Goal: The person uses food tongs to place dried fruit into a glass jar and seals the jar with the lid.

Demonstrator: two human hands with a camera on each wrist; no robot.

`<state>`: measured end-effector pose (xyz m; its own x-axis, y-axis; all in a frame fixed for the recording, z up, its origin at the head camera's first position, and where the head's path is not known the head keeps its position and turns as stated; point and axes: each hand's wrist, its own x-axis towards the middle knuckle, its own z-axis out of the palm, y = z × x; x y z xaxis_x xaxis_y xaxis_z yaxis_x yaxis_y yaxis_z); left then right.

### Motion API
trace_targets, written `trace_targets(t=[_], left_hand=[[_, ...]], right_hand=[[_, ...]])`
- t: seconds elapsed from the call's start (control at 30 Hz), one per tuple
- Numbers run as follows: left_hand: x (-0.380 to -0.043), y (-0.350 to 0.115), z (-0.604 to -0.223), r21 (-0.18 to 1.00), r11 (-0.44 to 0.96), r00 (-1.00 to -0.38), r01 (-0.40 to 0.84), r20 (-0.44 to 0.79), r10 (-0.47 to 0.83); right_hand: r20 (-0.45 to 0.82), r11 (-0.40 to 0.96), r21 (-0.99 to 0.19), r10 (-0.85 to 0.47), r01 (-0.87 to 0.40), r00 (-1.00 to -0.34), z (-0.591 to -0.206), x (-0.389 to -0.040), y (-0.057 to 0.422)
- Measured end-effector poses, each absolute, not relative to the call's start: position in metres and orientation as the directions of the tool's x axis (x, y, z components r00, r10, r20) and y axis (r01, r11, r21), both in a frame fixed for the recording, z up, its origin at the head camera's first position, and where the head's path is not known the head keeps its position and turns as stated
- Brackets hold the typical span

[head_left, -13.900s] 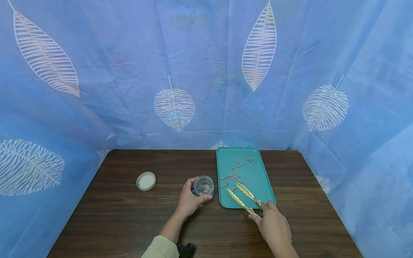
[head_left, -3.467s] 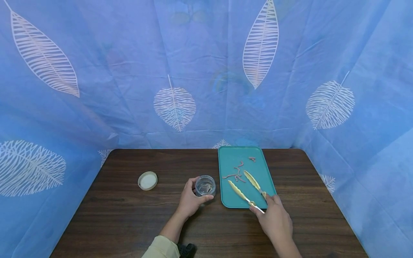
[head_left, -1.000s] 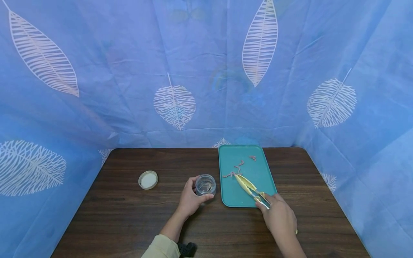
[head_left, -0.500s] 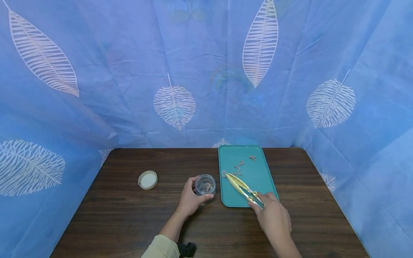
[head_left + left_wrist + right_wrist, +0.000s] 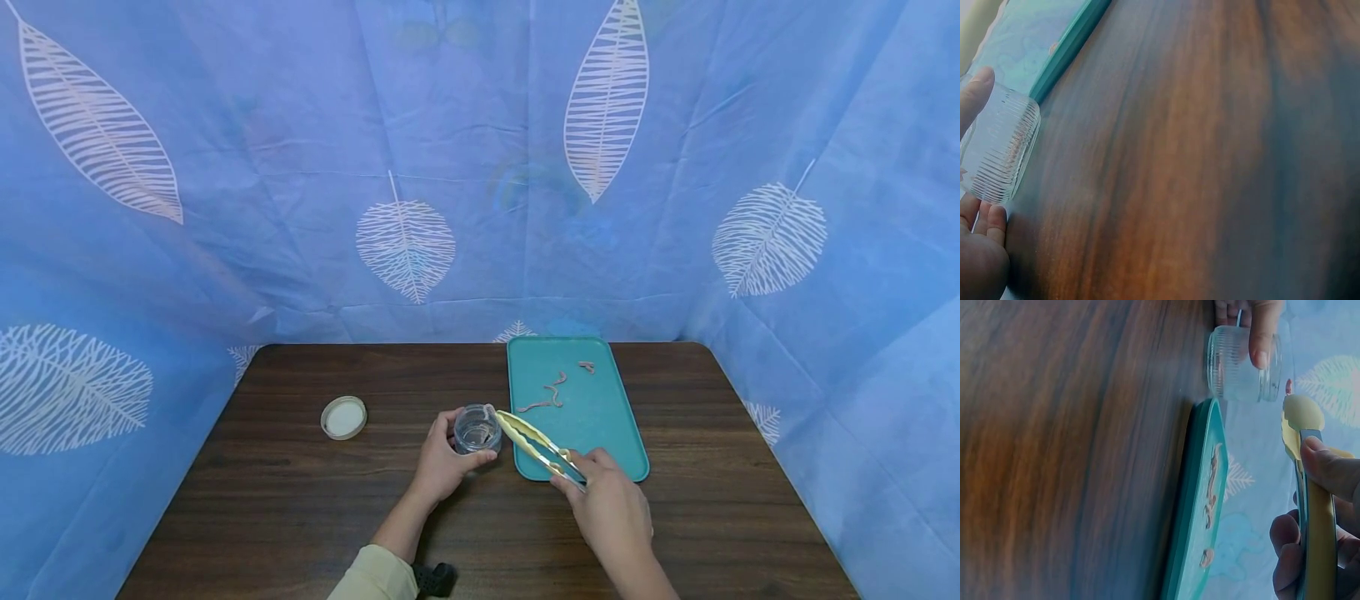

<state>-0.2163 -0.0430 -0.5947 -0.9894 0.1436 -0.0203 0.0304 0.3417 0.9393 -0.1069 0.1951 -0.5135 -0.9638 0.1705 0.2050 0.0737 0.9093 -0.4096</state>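
My left hand (image 5: 438, 467) grips a clear ribbed glass jar (image 5: 477, 430) standing on the table, thumb on the near side and fingers behind. A little dark matter shows inside the jar. My right hand (image 5: 611, 508) holds yellow-tipped metal tongs (image 5: 534, 442), squeezed so their tips meet at the jar's right rim. A pinkish worm-like strip (image 5: 1289, 386) sticks out from the tong tips, at the mouth of the jar. On the teal tray (image 5: 600, 433) lie several more pink worm-like strips (image 5: 557, 392).
A round lid (image 5: 343, 418) with a white inside lies on the dark wooden table (image 5: 285, 508), left of the jar. The tray stands close to the jar's right. Behind the table hangs a blue cloth (image 5: 495, 250) with white leaf prints.
The tongs have closed on a pink strip on the tray and carried it left to the jar. Fewer strips lie on the tray. My left hand and the jar have stayed put.
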Motion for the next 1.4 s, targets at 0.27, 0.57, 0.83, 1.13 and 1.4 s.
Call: trace_targets(t=[0.27, 0.57, 0.83, 1.13, 1.4], left_hand=[[-0.216, -0.043, -0.595, 0.935, 0.351, -0.99, 0.042, -0.009, 0.143], [-0.216, -0.042, -0.595, 0.929, 0.365, -0.992, 0.054, 0.007, 0.127], [-0.215, -0.041, -0.597, 0.932, 0.356, -0.992, 0.066, 0.022, 0.126], [-0.215, -0.041, -0.594, 0.938, 0.343, -0.992, 0.042, -0.002, 0.127], [-0.215, -0.041, -0.594, 0.941, 0.338, -0.991, 0.032, -0.012, 0.13]], right_hand=[[0.167, 0.911, -0.405, 0.158, 0.079, -0.973, -0.512, -0.106, 0.186], [0.208, 0.916, -0.399, 0.128, 0.035, -0.97, -0.517, -0.105, 0.185], [0.175, 0.907, -0.416, 0.152, 0.067, -0.973, -0.518, -0.107, 0.191], [0.117, 0.897, -0.427, 0.182, 0.116, -0.976, -0.517, -0.112, 0.205], [0.087, 0.884, -0.449, 0.19, 0.132, -0.978, -0.518, -0.116, 0.216]])
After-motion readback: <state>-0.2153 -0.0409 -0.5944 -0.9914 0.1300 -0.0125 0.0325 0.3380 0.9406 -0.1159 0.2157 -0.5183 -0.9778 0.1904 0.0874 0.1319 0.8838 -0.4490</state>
